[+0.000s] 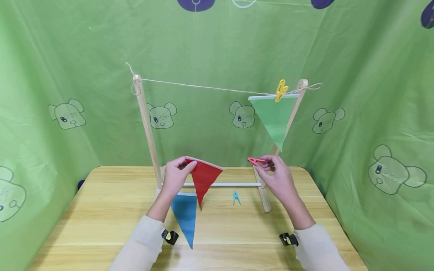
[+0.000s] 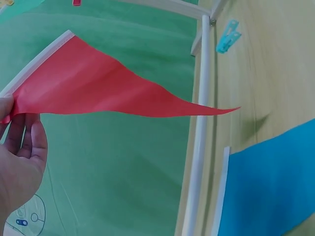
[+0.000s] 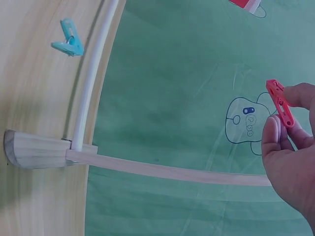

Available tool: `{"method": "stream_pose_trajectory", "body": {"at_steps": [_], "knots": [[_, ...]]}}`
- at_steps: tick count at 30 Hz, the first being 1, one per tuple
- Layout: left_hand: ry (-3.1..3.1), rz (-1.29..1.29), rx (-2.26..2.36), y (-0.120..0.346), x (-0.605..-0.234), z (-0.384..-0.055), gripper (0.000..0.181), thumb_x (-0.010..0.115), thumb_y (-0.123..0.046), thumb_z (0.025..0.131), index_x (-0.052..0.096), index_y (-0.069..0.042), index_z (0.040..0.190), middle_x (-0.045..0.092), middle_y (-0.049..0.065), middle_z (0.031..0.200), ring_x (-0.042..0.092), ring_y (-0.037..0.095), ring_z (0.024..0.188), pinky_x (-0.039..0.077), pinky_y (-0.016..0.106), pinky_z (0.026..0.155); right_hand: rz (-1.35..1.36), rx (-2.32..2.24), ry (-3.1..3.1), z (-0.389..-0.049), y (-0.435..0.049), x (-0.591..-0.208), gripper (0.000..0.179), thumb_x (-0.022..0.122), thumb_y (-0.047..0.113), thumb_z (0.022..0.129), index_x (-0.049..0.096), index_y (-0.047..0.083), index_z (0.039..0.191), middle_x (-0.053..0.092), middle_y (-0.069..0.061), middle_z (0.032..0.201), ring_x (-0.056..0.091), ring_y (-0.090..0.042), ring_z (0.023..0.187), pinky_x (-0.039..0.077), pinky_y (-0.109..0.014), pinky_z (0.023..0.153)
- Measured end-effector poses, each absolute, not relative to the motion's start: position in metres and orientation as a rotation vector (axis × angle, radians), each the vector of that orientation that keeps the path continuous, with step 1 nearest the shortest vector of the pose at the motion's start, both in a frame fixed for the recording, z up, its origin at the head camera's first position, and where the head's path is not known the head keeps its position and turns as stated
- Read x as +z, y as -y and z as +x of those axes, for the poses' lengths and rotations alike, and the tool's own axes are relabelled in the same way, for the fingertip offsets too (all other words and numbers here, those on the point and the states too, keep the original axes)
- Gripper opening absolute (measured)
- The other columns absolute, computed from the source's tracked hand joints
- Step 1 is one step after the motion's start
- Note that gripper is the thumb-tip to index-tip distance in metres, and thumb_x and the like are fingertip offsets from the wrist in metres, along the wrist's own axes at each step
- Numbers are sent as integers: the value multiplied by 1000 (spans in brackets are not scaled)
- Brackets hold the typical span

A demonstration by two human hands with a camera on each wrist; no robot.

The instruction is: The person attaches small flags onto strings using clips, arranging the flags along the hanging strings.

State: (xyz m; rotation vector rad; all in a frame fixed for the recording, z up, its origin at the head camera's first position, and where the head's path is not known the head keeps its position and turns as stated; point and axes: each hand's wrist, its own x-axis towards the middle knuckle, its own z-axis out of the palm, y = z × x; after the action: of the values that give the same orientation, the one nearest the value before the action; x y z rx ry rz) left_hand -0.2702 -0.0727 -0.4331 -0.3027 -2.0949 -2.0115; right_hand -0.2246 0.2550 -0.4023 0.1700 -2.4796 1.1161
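Note:
My left hand [image 1: 175,175] pinches a red triangular pennant [image 1: 205,177] by the left end of its white top band, and the point hangs down. In the left wrist view the thumb lies over the band's corner of the red pennant [image 2: 103,86]. Between thumb and fingers, my right hand [image 1: 276,174] holds a red clothespin [image 1: 256,162], raised in front of the right post. The right wrist view shows the red clothespin [image 3: 280,104] at the fingertips. Above both hands runs a string [image 1: 203,87], where a yellow clothespin [image 1: 280,91] holds a green pennant [image 1: 276,116] near the right post.
Two wooden posts [image 1: 146,124] carry the string, joined low by a white bar [image 1: 234,184]. On the wooden table [image 1: 101,210] lie a blue pennant [image 1: 186,216], below the left hand, and a light-blue clothespin [image 1: 236,197]. Green printed cloth [image 1: 203,45] surrounds the table.

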Motion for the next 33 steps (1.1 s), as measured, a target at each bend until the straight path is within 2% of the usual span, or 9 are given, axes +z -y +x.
{"method": "stream_pose_trajectory", "body": {"at_steps": [6,13,16,20,25,29,33], "knots": [[2074,-293,-2036,70,-429,-272,20,78,-18,94,78,-1,105,75,15,92,64,17,78,57,23,69,205,1111,2440,-225,-254,-397,32,77,10,92,63,0,120,64,-14,108,64,-22,94,57,-18,84],[2047,-312,-2026,66,-422,-274,20,76,-18,95,78,-2,107,75,13,94,64,18,80,59,26,71,241,1114,2391,-224,-253,-388,32,77,10,92,63,1,120,64,-14,108,62,-17,94,58,-23,88],[2041,-325,-2018,64,-419,-275,21,76,-20,95,78,-3,108,75,14,96,65,19,81,60,29,73,260,1119,2371,-225,-252,-385,33,77,11,92,64,2,121,64,-13,109,62,-16,94,57,-22,89],[2031,-333,-2007,62,-416,-275,21,76,-20,95,78,-3,108,75,15,97,64,20,81,59,26,71,281,1118,2353,-225,-251,-380,33,77,11,92,64,3,121,64,-10,107,62,-16,94,54,-15,85],[2016,-327,-1995,60,-411,-275,20,77,-21,94,78,-3,105,74,14,94,63,20,79,56,22,68,289,1118,2356,-227,-250,-376,31,76,12,94,64,2,121,64,-14,109,61,-17,94,49,-8,83],[1999,-334,-1980,58,-407,-276,20,78,-22,94,78,-4,103,74,14,92,62,21,78,55,22,66,294,1117,2356,-227,-249,-373,31,76,12,94,64,2,121,64,-15,109,61,-17,94,51,-10,84],[1989,-339,-1977,56,-402,-275,21,78,-24,94,78,-6,103,74,13,94,62,22,80,57,26,68,301,1107,2353,-227,-248,-369,31,76,12,93,64,2,121,63,-11,108,61,-16,94,56,-19,87]]}}
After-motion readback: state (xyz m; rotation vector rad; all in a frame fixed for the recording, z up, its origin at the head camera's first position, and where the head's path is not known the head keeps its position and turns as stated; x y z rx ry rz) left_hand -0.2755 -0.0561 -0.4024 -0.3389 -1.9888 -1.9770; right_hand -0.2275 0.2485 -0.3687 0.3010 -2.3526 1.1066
